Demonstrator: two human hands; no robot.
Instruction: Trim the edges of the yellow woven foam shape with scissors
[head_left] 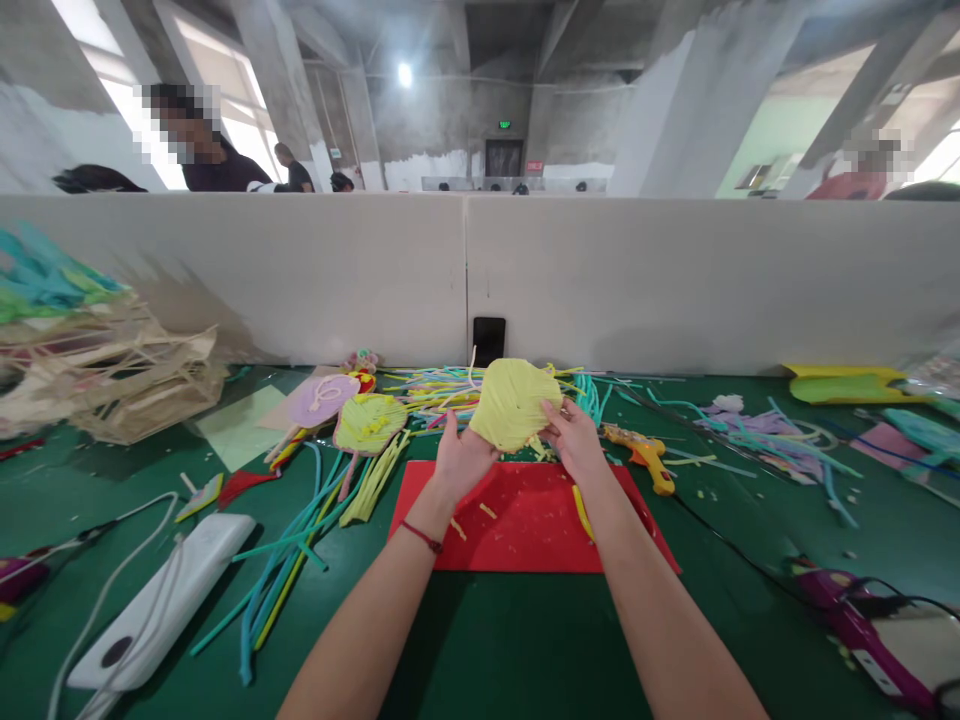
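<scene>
Both my hands hold up a round yellow woven piece [512, 402] made of soft cords, above a red mat [517, 540]. My left hand [460, 458] grips its lower left edge with fingers closed on it. At the lower right edge my right hand [576, 441] pinches the piece. Short yellow scraps lie on the mat under my hands. A second yellow woven disc on a stick [369, 422] lies to the left, with a purple one [322, 399] beside it.
Loose coloured cords [289, 570] spread over the green table [480, 650]. A yellow glue gun [643, 455] lies right of the mat, a white power bank [154, 612] at the lower left, a purple tool [870, 630] at the lower right. A white partition [465, 280] closes the back; people sit beyond it.
</scene>
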